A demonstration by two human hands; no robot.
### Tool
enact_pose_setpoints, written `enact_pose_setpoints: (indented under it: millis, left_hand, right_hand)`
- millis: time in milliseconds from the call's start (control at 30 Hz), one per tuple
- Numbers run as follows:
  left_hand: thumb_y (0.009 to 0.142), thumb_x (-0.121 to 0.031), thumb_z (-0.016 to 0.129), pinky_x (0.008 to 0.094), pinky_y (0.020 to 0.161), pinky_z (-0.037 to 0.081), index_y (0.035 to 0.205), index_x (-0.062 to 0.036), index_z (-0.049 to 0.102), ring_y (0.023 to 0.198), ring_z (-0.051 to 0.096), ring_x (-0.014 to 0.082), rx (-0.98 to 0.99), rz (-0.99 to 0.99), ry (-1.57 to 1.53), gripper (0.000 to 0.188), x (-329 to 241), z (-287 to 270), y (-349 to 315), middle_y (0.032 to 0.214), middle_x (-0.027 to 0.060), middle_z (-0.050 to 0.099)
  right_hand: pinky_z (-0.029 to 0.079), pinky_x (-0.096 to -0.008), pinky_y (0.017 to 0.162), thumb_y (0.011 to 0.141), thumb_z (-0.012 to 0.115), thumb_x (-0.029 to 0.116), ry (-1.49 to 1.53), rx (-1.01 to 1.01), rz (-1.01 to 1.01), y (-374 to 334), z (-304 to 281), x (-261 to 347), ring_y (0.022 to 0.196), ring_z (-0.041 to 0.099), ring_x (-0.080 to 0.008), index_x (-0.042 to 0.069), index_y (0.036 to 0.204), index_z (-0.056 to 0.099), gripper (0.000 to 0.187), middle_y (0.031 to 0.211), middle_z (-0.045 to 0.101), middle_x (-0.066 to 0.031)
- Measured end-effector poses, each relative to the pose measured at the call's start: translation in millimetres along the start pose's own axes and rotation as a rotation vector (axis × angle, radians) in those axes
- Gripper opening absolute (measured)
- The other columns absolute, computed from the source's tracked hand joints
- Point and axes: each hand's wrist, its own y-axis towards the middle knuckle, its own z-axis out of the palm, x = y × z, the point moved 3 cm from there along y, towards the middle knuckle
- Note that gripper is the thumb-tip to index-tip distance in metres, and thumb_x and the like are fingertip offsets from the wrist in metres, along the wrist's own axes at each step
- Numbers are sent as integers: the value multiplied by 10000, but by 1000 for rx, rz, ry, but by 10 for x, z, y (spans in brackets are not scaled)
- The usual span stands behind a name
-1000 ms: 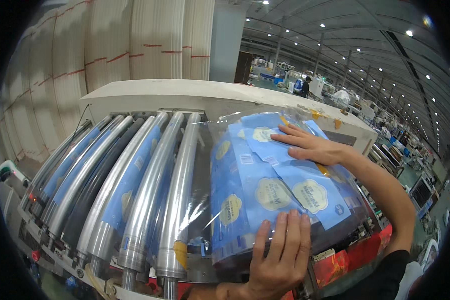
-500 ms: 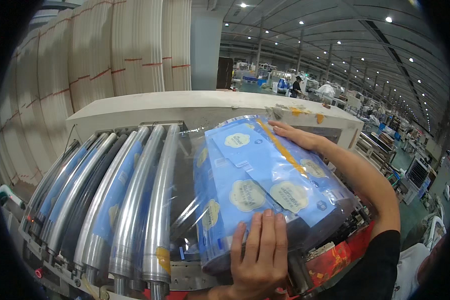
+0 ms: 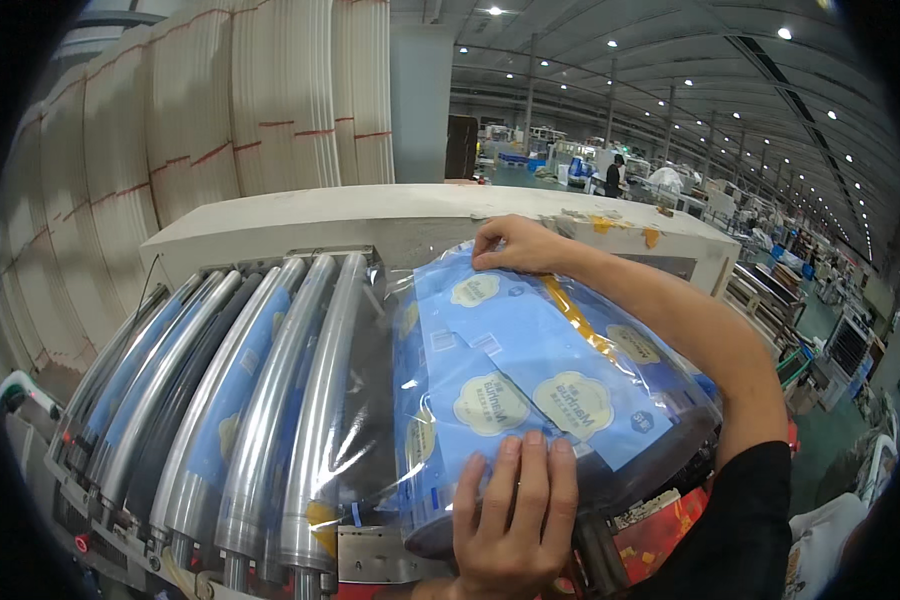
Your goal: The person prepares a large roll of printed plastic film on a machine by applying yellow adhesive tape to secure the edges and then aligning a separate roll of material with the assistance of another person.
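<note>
A wide roll of printed film (image 3: 490, 345), blue with pale cloud-shaped labels, sits beside the rollers with clear plastic at its left edge. A strip of yellow tape (image 3: 580, 320) runs across its upper right part. My left hand (image 3: 515, 510) lies on the near end of the roll, fingers stretched out and flat against the film. At the roll's far end my right hand (image 3: 515, 245) is closed, thumb and fingers pinching the film's edge. My right forearm arches over the right side of the roll.
Several metal rollers (image 3: 310, 400) stand in a row on the left, blue film threaded among them. A pale machine beam (image 3: 370, 208) crosses behind. Tall stacks of white sheets (image 3: 200, 110) rise at the back left. A person (image 3: 615, 175) stands far off among machines.
My right hand has moved left along the roll's far edge, from lying flat to pinching the film. My left hand stays on the near end. The view has shifted slightly.
</note>
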Motion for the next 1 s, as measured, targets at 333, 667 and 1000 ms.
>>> enact_pose_setpoints:
  millis: [333, 667, 1000]
  left_hand:
    - [825, -38, 544, 431, 846, 471, 992, -9, 642, 926, 613, 265, 81, -15, 10, 196, 28, -50, -3, 984, 135, 630]
    - [805, -59, 572, 419, 857, 473, 968, -32, 649, 903, 615, 255, 28, -26, -30, 182, 50, -1, -5, 985, 126, 642]
    - [783, -93, 610, 351, 807, 506, 912, -76, 665, 860, 631, 204, 103, -22, 27, 141, 76, 76, -51, 949, 93, 662]
  right_hand:
    - [419, -264, 730, 896, 545, 364, 323, -545, 230, -78, -280, -249, 818, 532, -129, 10, 1040, 550, 382, 904, 584, -75]
    - [250, -207, 427, 916, 565, 319, 903, -672, 49, -199, -879, -180, 443, 290, -31, 89, 868, 551, 235, 550, 350, 83]
    - [179, -205, 329, 935, 512, 355, 1121, -868, 198, -529, -1188, -597, 373, 302, -33, 139, 792, 566, 265, 521, 457, 59]
